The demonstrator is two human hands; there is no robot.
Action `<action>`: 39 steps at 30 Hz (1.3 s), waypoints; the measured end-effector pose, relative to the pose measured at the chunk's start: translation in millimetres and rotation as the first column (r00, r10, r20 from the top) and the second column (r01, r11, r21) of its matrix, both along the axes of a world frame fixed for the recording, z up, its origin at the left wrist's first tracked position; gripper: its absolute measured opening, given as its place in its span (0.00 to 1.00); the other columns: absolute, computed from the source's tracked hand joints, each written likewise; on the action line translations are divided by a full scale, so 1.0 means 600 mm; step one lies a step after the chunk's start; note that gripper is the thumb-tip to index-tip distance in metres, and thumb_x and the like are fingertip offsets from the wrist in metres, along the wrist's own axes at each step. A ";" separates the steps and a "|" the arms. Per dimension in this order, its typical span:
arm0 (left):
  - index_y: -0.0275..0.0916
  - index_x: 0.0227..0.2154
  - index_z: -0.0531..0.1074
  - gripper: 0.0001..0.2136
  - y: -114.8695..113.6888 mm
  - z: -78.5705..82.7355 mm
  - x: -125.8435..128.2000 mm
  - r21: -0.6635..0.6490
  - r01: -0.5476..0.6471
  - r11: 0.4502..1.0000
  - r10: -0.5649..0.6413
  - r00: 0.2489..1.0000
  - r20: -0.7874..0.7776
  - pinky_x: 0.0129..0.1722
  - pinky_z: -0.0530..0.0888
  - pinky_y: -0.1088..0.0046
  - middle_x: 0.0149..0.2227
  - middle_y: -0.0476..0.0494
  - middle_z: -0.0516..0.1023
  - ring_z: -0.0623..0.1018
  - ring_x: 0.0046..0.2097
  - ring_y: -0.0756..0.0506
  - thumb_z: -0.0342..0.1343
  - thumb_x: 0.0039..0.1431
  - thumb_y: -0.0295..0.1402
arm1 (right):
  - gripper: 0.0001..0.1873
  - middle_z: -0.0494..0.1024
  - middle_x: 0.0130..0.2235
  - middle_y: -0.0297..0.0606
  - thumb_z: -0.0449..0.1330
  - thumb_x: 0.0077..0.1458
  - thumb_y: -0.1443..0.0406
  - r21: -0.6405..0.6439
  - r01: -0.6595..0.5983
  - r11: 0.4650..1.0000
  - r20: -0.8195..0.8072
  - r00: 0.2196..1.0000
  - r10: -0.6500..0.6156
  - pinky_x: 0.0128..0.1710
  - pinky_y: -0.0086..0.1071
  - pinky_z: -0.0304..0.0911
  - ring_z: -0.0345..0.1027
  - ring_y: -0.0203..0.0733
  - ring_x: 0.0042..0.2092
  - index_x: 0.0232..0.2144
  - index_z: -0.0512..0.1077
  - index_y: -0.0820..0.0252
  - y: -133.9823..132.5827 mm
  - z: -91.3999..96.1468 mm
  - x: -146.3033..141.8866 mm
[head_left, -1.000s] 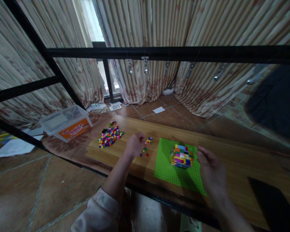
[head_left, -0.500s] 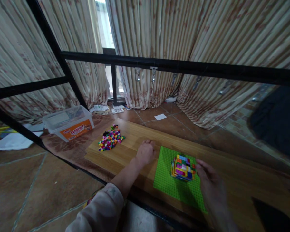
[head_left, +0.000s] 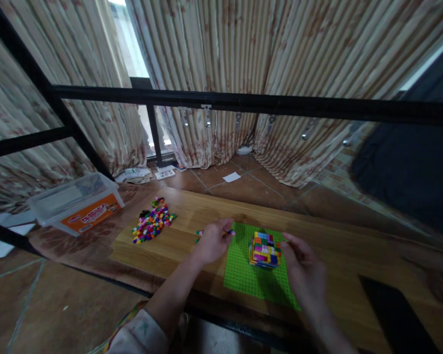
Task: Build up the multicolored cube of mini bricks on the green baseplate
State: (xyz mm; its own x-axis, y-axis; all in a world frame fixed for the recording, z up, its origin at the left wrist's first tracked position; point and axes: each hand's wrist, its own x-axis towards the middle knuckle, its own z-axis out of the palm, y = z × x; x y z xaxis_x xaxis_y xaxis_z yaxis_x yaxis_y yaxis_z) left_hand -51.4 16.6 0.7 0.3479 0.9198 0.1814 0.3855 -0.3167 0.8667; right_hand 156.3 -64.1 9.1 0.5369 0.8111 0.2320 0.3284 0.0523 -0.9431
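My left hand is low over the wooden board, at the left edge of a green studded baseplate. Its fingers are closed on a small toy brick, pinkish-white at the tip. A few loose bricks show just left of that hand. On the baseplate stands a squarish block of many-coloured toy bricks. Close by the block's right side is my right hand, thumb and forefinger brought together. Whatever lies between those fingertips is too small to make out.
A pile of loose bricks lies on the board's left part. Beyond it stands a clear plastic box with an orange label. A black flat object lies at the right. Black metal rails cross behind the board.
The view has swung right, so the scene sits further left. A brick now shows at my left fingertips, and loose bricks appear beside that hand. My right hand stays by the block.
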 end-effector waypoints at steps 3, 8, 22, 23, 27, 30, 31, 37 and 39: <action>0.38 0.48 0.73 0.19 -0.024 0.028 0.010 -0.236 0.198 0.951 -0.078 0.895 0.439 0.46 0.72 0.69 0.44 0.40 0.79 0.77 0.44 0.45 0.63 0.53 0.31 | 0.12 0.76 0.49 0.42 0.59 0.57 0.57 0.140 -0.156 0.978 0.138 0.981 0.137 0.50 0.42 0.66 0.70 0.46 0.50 0.40 0.77 0.54 -0.010 0.013 -0.015; 0.40 0.50 0.73 0.23 -0.052 0.062 0.023 -0.425 0.509 0.749 -0.053 0.685 0.727 0.47 0.71 0.71 0.44 0.39 0.80 0.78 0.45 0.46 0.67 0.48 0.31 | 0.13 0.75 0.51 0.39 0.59 0.59 0.62 0.135 -0.420 0.897 0.243 0.892 0.381 0.54 0.41 0.63 0.68 0.44 0.54 0.47 0.74 0.48 -0.028 0.036 -0.037; 0.36 0.40 0.77 0.19 -0.073 0.048 0.042 -0.532 0.477 0.700 0.021 0.731 0.682 0.38 0.74 0.72 0.37 0.42 0.80 0.79 0.35 0.49 0.70 0.46 0.40 | 0.09 0.77 0.34 0.35 0.58 0.59 0.58 0.043 -0.406 0.913 0.097 0.911 0.401 0.39 0.33 0.66 0.71 0.40 0.37 0.34 0.76 0.55 -0.021 0.027 -0.039; 0.35 0.37 0.77 0.18 -0.073 0.046 0.041 -0.532 0.460 0.711 0.014 0.747 0.665 0.37 0.74 0.73 0.34 0.43 0.79 0.79 0.34 0.49 0.70 0.46 0.40 | 0.10 0.77 0.34 0.35 0.58 0.59 0.57 0.033 -0.385 0.922 0.076 0.921 0.382 0.38 0.33 0.66 0.71 0.40 0.36 0.34 0.75 0.55 -0.020 0.025 -0.040; 0.34 0.32 0.75 0.18 -0.075 0.036 0.039 -0.481 0.354 0.802 -0.006 0.810 0.586 0.31 0.73 0.76 0.26 0.47 0.78 0.77 0.28 0.51 0.69 0.45 0.43 | 0.12 0.77 0.34 0.35 0.59 0.58 0.55 0.022 -0.344 0.939 0.011 0.939 0.344 0.37 0.33 0.67 0.71 0.41 0.36 0.34 0.75 0.55 -0.023 0.019 -0.048; 0.34 0.32 0.74 0.20 -0.080 0.032 0.039 -0.443 0.333 0.833 0.002 0.798 0.603 0.29 0.72 0.76 0.23 0.50 0.76 0.75 0.25 0.52 0.68 0.45 0.47 | 0.14 0.79 0.36 0.37 0.61 0.55 0.53 -0.014 -0.326 0.945 -0.042 0.945 0.325 0.40 0.35 0.68 0.72 0.43 0.38 0.36 0.76 0.55 -0.028 0.016 -0.054; 0.35 0.31 0.73 0.22 -0.081 0.030 0.040 -0.439 0.338 0.833 0.008 0.786 0.619 0.29 0.72 0.76 0.22 0.51 0.75 0.75 0.25 0.52 0.68 0.43 0.49 | 0.14 0.80 0.37 0.38 0.62 0.54 0.53 -0.037 -0.330 0.943 -0.054 0.943 0.328 0.40 0.36 0.68 0.73 0.43 0.38 0.37 0.77 0.55 -0.029 0.014 -0.056; 0.35 0.29 0.71 0.26 -0.077 0.020 0.029 -0.424 0.356 0.833 0.012 0.755 0.656 0.27 0.71 0.75 0.21 0.51 0.74 0.73 0.23 0.53 0.67 0.39 0.55 | 0.20 0.76 0.28 0.35 0.65 0.47 0.47 -0.123 -0.291 0.949 -0.119 0.953 0.277 0.30 0.32 0.64 0.68 0.41 0.29 0.34 0.78 0.56 -0.017 0.001 -0.068; 0.35 0.28 0.70 0.28 -0.077 0.020 0.022 -0.431 0.345 0.834 0.026 0.756 0.654 0.28 0.71 0.74 0.21 0.51 0.74 0.73 0.23 0.52 0.66 0.37 0.57 | 0.20 0.76 0.28 0.35 0.65 0.48 0.48 -0.117 -0.327 0.938 -0.180 0.936 0.304 0.30 0.31 0.64 0.68 0.39 0.29 0.33 0.78 0.57 -0.013 -0.002 -0.076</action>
State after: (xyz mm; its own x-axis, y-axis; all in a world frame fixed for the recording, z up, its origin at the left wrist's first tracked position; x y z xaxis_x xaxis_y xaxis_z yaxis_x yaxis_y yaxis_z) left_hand -38.3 -29.7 12.5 0.4792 0.8759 -0.0567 -0.2995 0.2239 0.9275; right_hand 110.4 -72.1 8.1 0.2678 0.9628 0.0351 0.1649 -0.0099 -0.9863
